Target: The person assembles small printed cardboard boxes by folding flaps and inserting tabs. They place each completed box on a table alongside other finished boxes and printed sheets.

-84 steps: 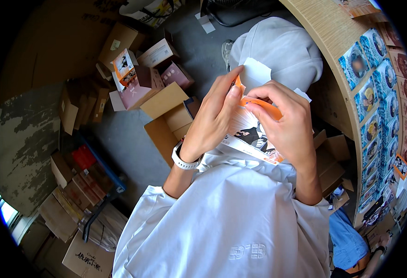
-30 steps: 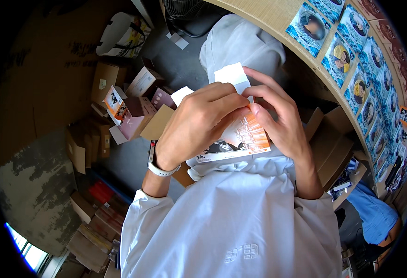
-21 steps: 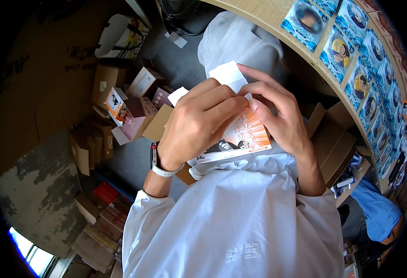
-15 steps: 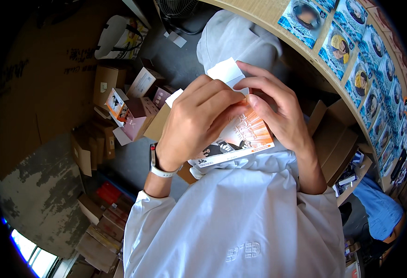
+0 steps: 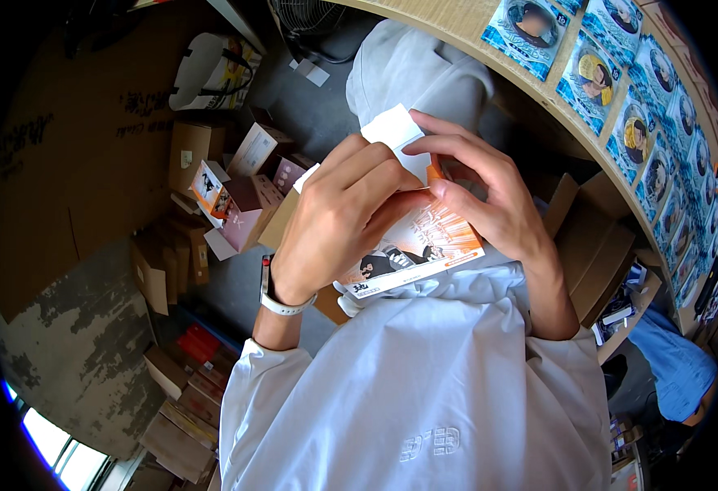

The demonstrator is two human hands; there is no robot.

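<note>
While both hands worked at the flap end of the printed carton [image 5: 428, 241], that orange-and-white box lay tilted to the left of the wooden table [image 5: 551, 100], apart from its curved edge, picture side up. Step, as judged: handling the end flaps; whether they were being opened or closed could not be told. To do it well, the carton probably needed steady support from the hand farther from the table, with light pressure applied close to the crease; a pull on the loose tip of the white flap [image 5: 392, 128] would risk bending or tearing thin card.

Left hand [image 5: 347, 204], farther from the table: curled, knuckles up, thumb and bent forefinger pinching the carton's upper edge; remaining fingertips hidden behind it. Right hand [image 5: 490, 188], nearer the table: loosely arched, thumb well apart from the forefinger. Thumb tip met the carton beside the orange flap [image 5: 435, 173]; forefinger reached across to the white one, apparently touching it. Whether the right fingers gripped anything between them, could not tell.
</note>
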